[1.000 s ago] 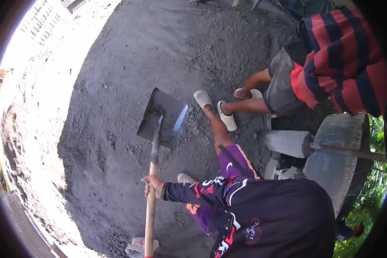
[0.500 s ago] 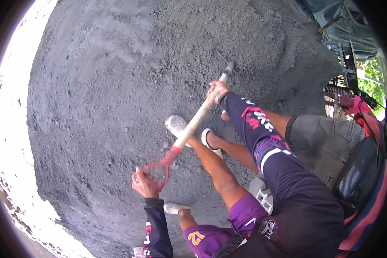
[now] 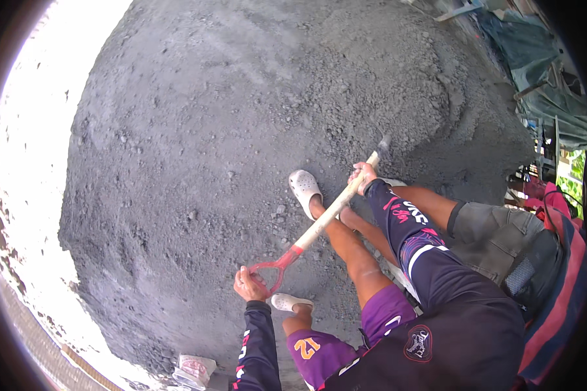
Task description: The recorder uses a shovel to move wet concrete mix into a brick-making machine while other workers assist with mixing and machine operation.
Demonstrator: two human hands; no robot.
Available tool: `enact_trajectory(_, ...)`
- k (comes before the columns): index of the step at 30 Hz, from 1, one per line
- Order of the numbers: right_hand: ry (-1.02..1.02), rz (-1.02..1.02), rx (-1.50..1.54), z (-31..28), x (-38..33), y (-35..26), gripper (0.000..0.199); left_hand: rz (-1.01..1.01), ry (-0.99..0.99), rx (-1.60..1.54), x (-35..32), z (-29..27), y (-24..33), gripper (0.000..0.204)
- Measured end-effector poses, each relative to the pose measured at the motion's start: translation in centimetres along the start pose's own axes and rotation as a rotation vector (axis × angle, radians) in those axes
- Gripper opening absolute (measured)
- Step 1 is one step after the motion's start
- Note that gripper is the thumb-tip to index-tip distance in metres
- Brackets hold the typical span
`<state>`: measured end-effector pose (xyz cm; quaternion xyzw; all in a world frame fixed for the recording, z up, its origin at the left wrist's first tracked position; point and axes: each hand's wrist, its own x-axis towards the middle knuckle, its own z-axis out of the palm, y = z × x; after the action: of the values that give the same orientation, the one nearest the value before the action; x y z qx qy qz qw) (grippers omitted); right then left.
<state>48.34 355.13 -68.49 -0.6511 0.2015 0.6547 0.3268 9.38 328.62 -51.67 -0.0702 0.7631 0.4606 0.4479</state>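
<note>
A shovel with a pale wooden shaft [image 3: 326, 219] and a red D-shaped handle [image 3: 285, 260] slants across the middle of the view. My left hand [image 3: 250, 285] is closed round the D-handle at its lower end. Farther up, my right hand [image 3: 364, 176] grips the shaft just below the dark metal socket [image 3: 385, 143]. Little of the blade can be made out beyond that socket, against the grey sand [image 3: 372, 85]. My pale clog [image 3: 304, 190] stands under the shaft, and the other clog [image 3: 293, 303] is next to the D-handle.
Another person in grey shorts [image 3: 499, 241] stands close on my right. A crumpled plastic bag [image 3: 194, 371] lies at the lower left. Green tarpaulin [image 3: 525, 52] hangs at the far right. Bright sunlit ground [image 3: 26, 163] borders the sand on the left.
The view has shifted. Relative to my front foot, the shovel's socket end and my right hand have come nearer to me. Both hands keep their hold.
</note>
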Motion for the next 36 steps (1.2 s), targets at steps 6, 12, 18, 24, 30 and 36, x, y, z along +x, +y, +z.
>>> enact_trajectory(6, -0.172, -0.002, -0.274, 0.5, -14.6, 18.6, 0.038, 0.044, 0.191, 0.052, -9.6, -24.4, 1.0, 0.037)
enact_trajectory(12, -0.44, 0.088, -0.959, -5.8, -30.7, 38.5, 0.032, 0.118, 0.247, -0.16, -29.4, -48.9, -5.4, 0.041)
enact_trajectory(18, -0.575, 0.164, -1.54, -12.6, -51.3, 69.4, 0.03, 0.193, 0.501, -0.46, -49.6, -68.8, -20.9, 0.04)
enact_trajectory(24, -0.663, 0.107, -1.777, -25.0, -64.1, 89.6, 0.028, 0.338, 0.829, -0.629, -64.3, -82.4, -41.5, 0.039)
enact_trajectory(30, -0.685, 0.092, -1.887, -39.3, -70.7, 105.6, 0.026, 0.286, 1.103, -1.102, -83.8, -89.4, -57.1, 0.037)
enact_trajectory(36, -0.706, 0.251, -2.125, -61.7, -79.3, 121.0, 0.023, 0.199, 1.53, -1.407, -101.2, -86.3, -71.4, 0.032)
